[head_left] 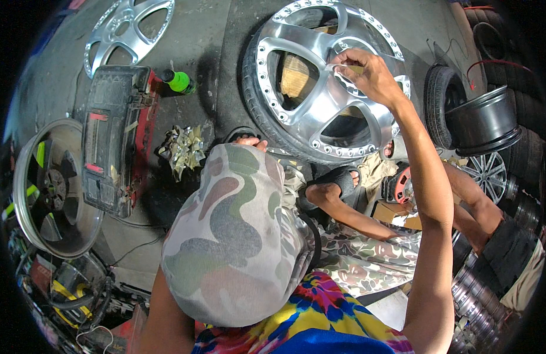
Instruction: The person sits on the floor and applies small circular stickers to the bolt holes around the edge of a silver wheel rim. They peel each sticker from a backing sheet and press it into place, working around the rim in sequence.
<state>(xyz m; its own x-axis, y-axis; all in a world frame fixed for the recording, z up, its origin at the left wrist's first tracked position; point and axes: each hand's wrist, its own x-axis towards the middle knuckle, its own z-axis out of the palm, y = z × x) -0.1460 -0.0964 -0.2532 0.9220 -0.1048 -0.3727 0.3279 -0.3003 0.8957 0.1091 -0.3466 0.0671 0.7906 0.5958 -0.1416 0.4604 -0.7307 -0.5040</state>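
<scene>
Grey floor (193,35) lies under a silver wheel (313,115); the right hand (372,74) curls over its middle, grip unclear; left hand hidden.

The wheel (321,91) is glossy metal; its tire (253,88) matt.

Pale lettering is showing on a red panel (43,272) at the lower left, and more is showing on a red casing (130,339) near the bottom edge, both too small and blurred for sure reading. Around the hub of the silver wheel rim (326,82), small marks are showing on dark patches, the right hand (364,74) partly covering them.
</scene>
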